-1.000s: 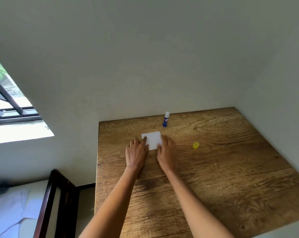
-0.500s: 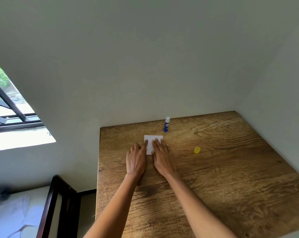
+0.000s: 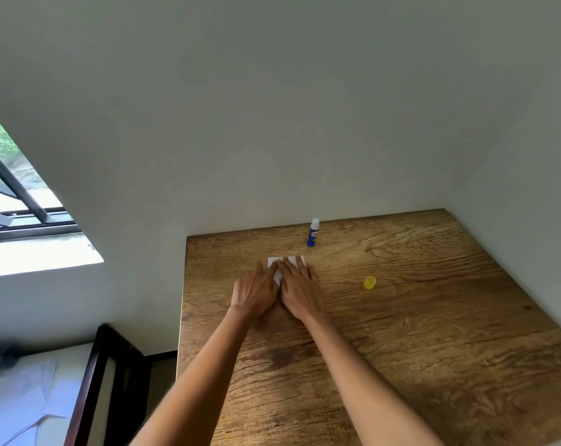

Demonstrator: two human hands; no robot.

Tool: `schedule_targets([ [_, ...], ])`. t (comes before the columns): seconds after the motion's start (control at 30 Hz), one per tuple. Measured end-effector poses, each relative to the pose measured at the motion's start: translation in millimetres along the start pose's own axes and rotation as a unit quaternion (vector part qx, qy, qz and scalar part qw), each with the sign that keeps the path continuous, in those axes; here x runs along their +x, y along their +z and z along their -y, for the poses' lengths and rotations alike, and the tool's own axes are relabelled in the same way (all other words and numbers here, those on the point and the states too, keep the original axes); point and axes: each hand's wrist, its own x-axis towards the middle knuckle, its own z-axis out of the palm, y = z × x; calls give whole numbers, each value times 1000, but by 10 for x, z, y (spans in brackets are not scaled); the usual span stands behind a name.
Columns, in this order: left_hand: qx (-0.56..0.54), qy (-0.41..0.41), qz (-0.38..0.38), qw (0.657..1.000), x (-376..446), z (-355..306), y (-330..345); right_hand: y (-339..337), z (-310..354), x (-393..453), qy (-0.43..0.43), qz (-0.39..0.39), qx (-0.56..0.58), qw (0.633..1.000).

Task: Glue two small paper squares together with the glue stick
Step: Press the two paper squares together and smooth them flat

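A white paper square lies flat on the wooden table, mostly covered by my hands; I cannot tell if it is one sheet or two stacked. My right hand lies flat on it, fingers spread and pointing away from me. My left hand rests palm down at the paper's left edge, fingertips touching it. A blue glue stick stands upright and uncapped behind the paper, near the wall. Its yellow cap lies on the table to the right of my hands.
White walls close the table at the back and on the right. The table's left edge drops off beside a dark wooden frame with white sheets below. A window is at the far left.
My right hand has slid left and forward over the paper, covering more of it. My left hand stayed at the paper's left edge. The view tilted slightly.
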Motion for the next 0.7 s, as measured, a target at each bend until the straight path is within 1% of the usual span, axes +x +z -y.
schedule_targets([
  [0.1,16,-3,43,999,74,1,-49,-10,22,14,16,3,-4,1000],
  [0.17,23,-8,50,998,68,6,-21,16,23,18,54,-8,-8,998],
  [0.27,19,-9,28,999,31,25,47,50,5,13,120,-26,-6,992],
  [0.33,13,-13,17,1000,-17,26,91,56,-5,-27,142,-37,-1,989],
  [0.4,21,-19,-8,1000,-83,14,132,46,-8,-96,144,-62,12,988],
  [0.5,10,-29,-59,998,-169,0,171,46,9,-250,115,-86,5,990],
  [0.57,5,-28,-83,996,-199,3,181,54,0,-323,120,-103,1,987],
  [0.63,19,-21,-93,995,-225,-1,179,52,-16,-352,143,-107,10,984],
  [0.7,29,-19,-88,996,-254,-10,161,44,-17,-369,151,-103,19,983],
])
